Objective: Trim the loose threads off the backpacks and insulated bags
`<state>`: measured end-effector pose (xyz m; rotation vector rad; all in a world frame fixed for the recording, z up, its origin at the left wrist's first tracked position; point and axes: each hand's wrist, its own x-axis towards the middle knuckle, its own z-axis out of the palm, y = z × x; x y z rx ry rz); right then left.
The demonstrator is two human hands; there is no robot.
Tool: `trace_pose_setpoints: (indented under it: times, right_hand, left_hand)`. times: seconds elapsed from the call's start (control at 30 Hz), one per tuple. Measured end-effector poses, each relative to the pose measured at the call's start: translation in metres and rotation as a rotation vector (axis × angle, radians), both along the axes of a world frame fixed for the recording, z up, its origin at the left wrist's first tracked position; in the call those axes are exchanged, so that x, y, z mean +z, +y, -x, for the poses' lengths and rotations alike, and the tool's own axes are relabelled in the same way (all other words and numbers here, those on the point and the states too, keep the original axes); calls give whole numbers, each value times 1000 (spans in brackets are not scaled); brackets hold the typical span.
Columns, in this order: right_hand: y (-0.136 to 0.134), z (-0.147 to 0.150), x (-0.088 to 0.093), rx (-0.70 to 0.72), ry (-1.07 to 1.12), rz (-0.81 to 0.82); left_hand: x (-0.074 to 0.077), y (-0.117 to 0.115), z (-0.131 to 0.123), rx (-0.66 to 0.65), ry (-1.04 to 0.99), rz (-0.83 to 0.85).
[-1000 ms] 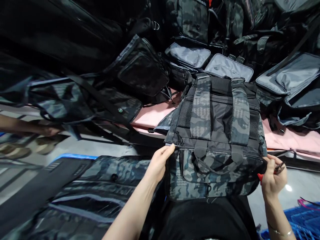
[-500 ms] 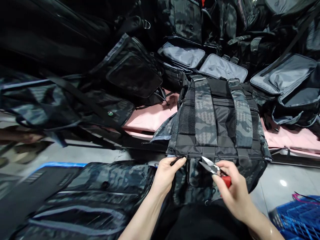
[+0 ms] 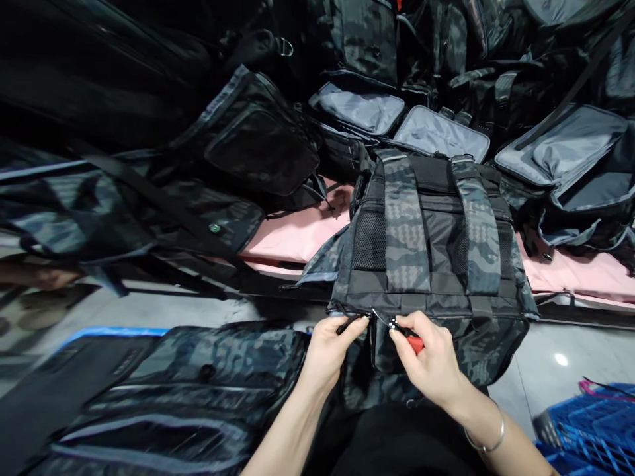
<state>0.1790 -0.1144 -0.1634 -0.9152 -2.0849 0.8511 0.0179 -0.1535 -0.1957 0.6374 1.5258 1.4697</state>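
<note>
A dark camouflage backpack lies in front of me, its near end on my lap and its straps facing up. My left hand pinches a thin black thread or cord at the backpack's near left corner seam. My right hand is closed round a red-handled thread snipper, whose metal tips touch the seam just right of my left fingertips. A bracelet sits on my right wrist.
Many more camouflage and black backpacks are piled behind and to the left on a pink surface. Another bag lies low left by my lap. A blue plastic crate stands at the lower right. A person's arm shows blurred at far left.
My right hand came from the backpack's right corner to the near left seam, bringing the snipper tips beside my left fingers. My left hand kept its pinch at the corner.
</note>
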Motion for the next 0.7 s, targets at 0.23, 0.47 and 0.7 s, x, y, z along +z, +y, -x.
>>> trace_pose_setpoints:
  times: [0.23, 0.47, 0.7]
  right_hand:
    - [1, -22, -2, -50, 129, 38]
    - [16, -26, 6, 67, -41, -312]
    - [26, 4, -4, 17, -262, -513]
  left_hand:
    - [7, -26, 8, 30, 524, -57]
    - [26, -20, 29, 108, 1363, -354]
    - [29, -17, 64, -69, 1498, -471]
